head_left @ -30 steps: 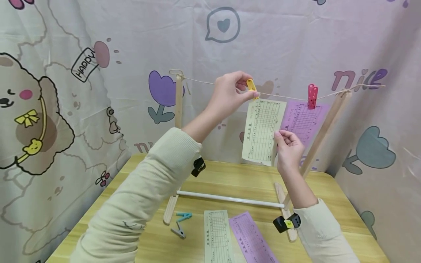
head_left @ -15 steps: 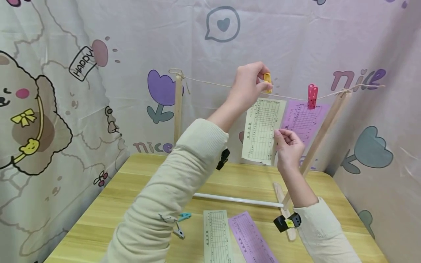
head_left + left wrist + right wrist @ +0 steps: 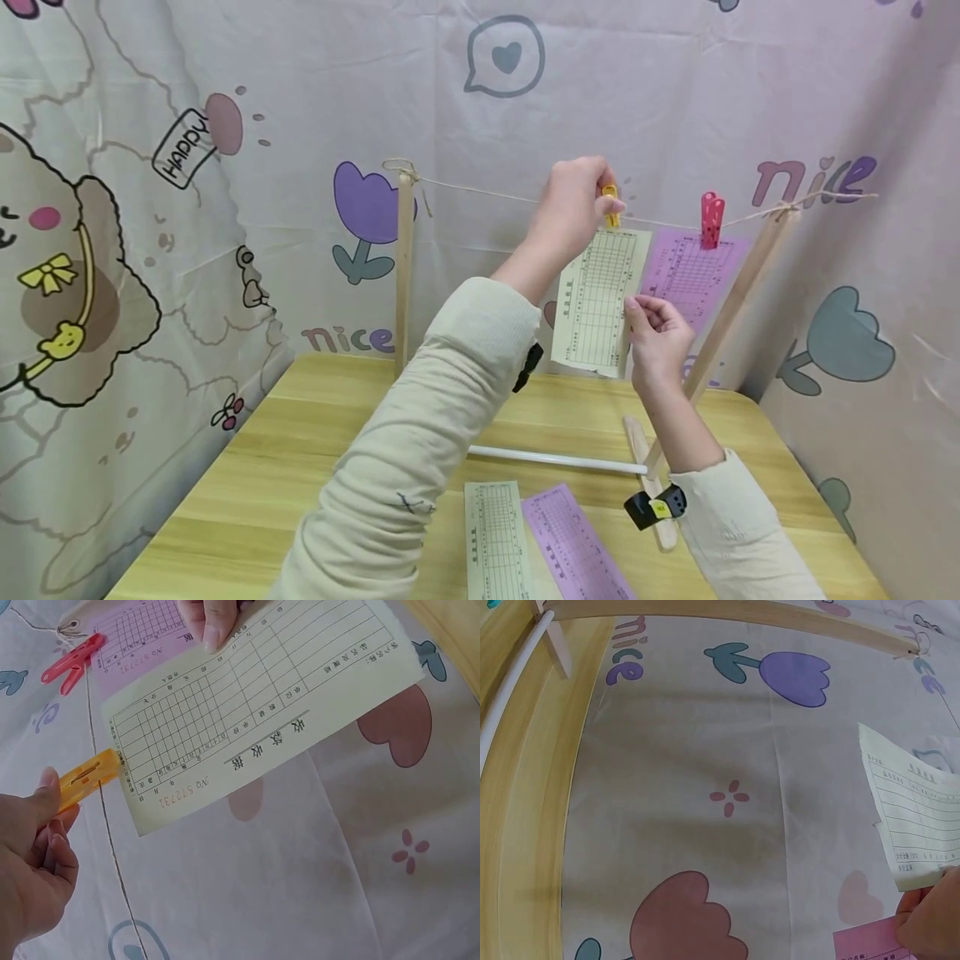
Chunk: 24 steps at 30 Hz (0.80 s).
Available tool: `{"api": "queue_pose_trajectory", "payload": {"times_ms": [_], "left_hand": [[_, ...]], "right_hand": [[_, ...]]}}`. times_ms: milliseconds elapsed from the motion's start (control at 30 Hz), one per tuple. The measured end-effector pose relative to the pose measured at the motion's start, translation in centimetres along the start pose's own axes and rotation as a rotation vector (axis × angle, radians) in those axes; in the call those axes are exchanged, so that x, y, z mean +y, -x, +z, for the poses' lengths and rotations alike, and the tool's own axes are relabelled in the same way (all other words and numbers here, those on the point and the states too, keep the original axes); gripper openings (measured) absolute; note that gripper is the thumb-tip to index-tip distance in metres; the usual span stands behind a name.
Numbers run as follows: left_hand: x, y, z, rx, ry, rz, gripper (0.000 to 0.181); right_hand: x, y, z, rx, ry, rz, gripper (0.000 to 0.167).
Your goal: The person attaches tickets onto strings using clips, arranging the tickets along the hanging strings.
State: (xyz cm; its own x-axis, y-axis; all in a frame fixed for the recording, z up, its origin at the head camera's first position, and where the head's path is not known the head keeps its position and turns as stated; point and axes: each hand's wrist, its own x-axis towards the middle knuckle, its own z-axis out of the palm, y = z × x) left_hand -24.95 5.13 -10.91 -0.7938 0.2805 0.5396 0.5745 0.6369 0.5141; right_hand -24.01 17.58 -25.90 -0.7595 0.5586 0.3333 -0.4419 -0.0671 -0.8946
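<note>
My left hand (image 3: 573,204) pinches a yellow clothespin (image 3: 611,207) at the string (image 3: 480,189). In the left wrist view the tip of the yellow clothespin (image 3: 88,778) meets the top edge of a pale green slip (image 3: 262,712). The fingers and thumb of my right hand (image 3: 662,337) grip the right edge of the green slip (image 3: 596,300). Just right of it, a purple slip (image 3: 690,271) hangs from the string under a red clothespin (image 3: 712,220). In the right wrist view my right hand (image 3: 934,919) holds the green slip (image 3: 915,810) near its corner.
Two wooden posts (image 3: 405,267) carry the string, with a white rod (image 3: 555,457) low between them. Another green slip (image 3: 498,537) and a purple slip (image 3: 576,542) lie on the wooden table (image 3: 247,467). A printed cloth (image 3: 300,83) stands behind.
My left hand has moved right along the string with the yellow clothespin, rising and then lowering onto the green slip's top edge. My right hand has stayed in place.
</note>
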Motion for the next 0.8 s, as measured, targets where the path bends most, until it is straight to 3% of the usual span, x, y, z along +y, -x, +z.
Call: {"api": "queue_pose_trajectory", "payload": {"times_ms": [167,367,600,800], "left_hand": [[-0.17,0.0,0.42,-0.039,-0.018,-0.012,0.011],[-0.66,-0.16,0.48,-0.03,-0.048,-0.025,0.012],[-0.68,-0.25,0.18,-0.03,-0.093,0.0,0.012],[-0.38,-0.43,0.18,-0.051,-0.114,-0.014,0.014]], "right_hand": [[0.13,-0.07,0.01,0.001,-0.021,-0.023,0.009],[0.44,-0.24,0.04,0.002,-0.079,-0.057,0.011],[0.34,-0.29,-0.22,-0.025,-0.055,-0.087,0.004],[0.16,-0.4,-0.24,-0.011,-0.108,-0.081,0.022]]}}
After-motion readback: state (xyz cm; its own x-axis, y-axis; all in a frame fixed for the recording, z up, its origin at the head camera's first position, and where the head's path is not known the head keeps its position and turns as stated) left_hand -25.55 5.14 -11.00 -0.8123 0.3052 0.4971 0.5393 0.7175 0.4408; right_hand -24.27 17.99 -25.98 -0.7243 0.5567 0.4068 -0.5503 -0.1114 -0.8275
